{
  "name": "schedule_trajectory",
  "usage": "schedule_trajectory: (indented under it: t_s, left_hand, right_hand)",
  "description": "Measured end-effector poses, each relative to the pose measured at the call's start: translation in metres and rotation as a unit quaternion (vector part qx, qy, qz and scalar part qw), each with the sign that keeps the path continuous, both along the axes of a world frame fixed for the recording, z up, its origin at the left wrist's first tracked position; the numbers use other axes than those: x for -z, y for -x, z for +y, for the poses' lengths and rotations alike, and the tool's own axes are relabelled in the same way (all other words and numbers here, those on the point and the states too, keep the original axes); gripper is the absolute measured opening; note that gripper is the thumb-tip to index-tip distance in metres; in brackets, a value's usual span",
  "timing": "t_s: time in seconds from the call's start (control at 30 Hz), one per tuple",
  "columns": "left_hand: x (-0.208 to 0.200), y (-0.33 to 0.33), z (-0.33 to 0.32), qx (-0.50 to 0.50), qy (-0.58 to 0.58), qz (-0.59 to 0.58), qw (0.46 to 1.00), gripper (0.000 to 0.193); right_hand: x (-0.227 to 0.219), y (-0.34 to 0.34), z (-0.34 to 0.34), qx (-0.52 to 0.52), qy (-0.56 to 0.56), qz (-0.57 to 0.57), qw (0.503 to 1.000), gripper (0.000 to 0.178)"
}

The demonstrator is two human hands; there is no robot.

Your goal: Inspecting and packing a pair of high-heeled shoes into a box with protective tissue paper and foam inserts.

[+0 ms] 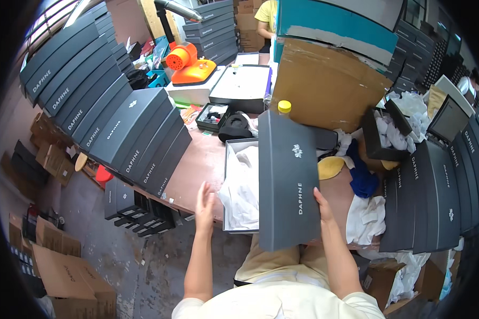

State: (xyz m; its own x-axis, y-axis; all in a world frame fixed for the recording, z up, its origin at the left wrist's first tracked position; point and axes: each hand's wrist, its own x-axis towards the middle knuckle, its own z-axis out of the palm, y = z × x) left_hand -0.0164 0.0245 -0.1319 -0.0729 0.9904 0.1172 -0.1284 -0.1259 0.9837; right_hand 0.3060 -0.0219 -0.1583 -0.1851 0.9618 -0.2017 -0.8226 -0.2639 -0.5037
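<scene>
A dark grey shoebox lid (285, 186) with a small white emblem and lettering stands over the right part of an open shoebox (241, 231). White tissue paper (242, 186) shows in the box's left part; the lid hides the remainder. My right hand (325, 210) grips the lid's right edge, its thumb on the edge and its other fingers mostly hidden. To the left of the box, my left hand (204, 204) is open with fingers stretched out, apart from the tissue and holding nothing.
Stacked grey shoeboxes (138, 122) flank the table's left side, and more shoeboxes (431, 196) stand on the right. Behind the lid are a large brown carton (327, 85) and a yellow-capped bottle (284, 107). A blue cloth (363, 178) and white cloths (365, 220) lie right.
</scene>
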Motion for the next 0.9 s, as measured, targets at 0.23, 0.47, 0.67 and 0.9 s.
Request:
schedule_trajectory:
  t_s: [0.23, 0.47, 0.67, 0.9]
  left_hand:
    - [0.023, -0.012, 0.037, 0.144, 0.063, 0.054, 0.986, 0.065]
    - [0.012, 0.015, 0.042, 0.136, 0.144, -0.031, 0.980, 0.042]
    - [0.048, 0.003, 0.055, 0.068, 0.135, 0.074, 0.986, 0.031]
    - [0.011, -0.033, 0.032, 0.225, 0.295, -0.239, 0.897, 0.051]
  right_hand:
    - [-0.039, 0.052, 0.046, 0.036, 0.007, -0.485, 0.874, 0.053]
    - [-0.078, 0.079, 0.047, 0.066, -0.014, -0.785, 0.616, 0.051]
    - [-0.047, 0.080, 0.047, 0.093, 0.019, -0.759, 0.644, 0.056]
    - [0.022, 0.081, 0.062, 0.171, -0.002, -0.595, 0.785, 0.064]
